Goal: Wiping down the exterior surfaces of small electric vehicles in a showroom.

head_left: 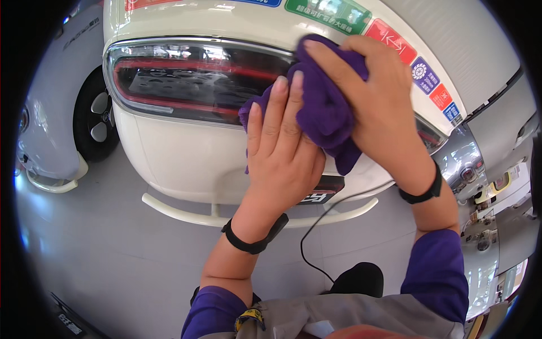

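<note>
A bunched purple cloth [327, 110] lies against the dark, glossy light panel [186, 79] of a cream-white vehicle [175, 152]. Gripping the cloth from its right side is my right hand [381, 96], thumb and fingers around the folds. My left hand [282, 141] rests flat on the cloth's left part, fingers stretched out and pointing up towards the panel. Red strips run along the panel, whose middle is hidden by the cloth and my hands. Both wrists wear black bands.
Coloured stickers [389, 39] line the vehicle above the panel. A cream bumper bar [180, 212] curves below, and a black cable [305, 240] hangs near it. Another vehicle's wheel [97, 116] stands at the left; silver-grey vehicles [471, 164] stand at the right.
</note>
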The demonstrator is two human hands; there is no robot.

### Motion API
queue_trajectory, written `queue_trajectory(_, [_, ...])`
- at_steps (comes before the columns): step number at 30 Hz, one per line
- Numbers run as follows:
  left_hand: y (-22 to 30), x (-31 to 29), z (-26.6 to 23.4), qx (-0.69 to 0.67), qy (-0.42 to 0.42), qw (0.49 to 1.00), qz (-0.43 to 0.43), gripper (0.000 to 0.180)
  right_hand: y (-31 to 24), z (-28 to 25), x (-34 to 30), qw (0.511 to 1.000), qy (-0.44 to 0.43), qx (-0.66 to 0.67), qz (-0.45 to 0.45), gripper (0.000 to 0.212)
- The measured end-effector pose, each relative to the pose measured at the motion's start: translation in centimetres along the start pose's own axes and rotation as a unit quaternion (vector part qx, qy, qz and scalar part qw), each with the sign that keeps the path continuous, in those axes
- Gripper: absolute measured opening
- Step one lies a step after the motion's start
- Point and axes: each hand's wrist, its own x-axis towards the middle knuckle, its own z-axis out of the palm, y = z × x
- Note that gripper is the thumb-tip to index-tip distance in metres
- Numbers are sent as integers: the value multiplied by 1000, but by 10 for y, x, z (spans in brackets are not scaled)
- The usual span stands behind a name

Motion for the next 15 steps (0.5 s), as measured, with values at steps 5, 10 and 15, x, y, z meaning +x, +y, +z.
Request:
queue_trajectory(5, [-1, -1, -9, 30, -38, 999, 23, 45, 10, -14, -23, 997, -49, -59, 33, 47])
queue_trajectory(10, [-5, -3, -4, 30, -15, 999, 25, 42, 7, -19, 11, 996, -76, -28, -28, 54])
queue_trajectory(15, [-6, -1, -10, -3, 16, 1000, -4, 9, 21, -27, -14, 995, -80, -66, -12, 49])
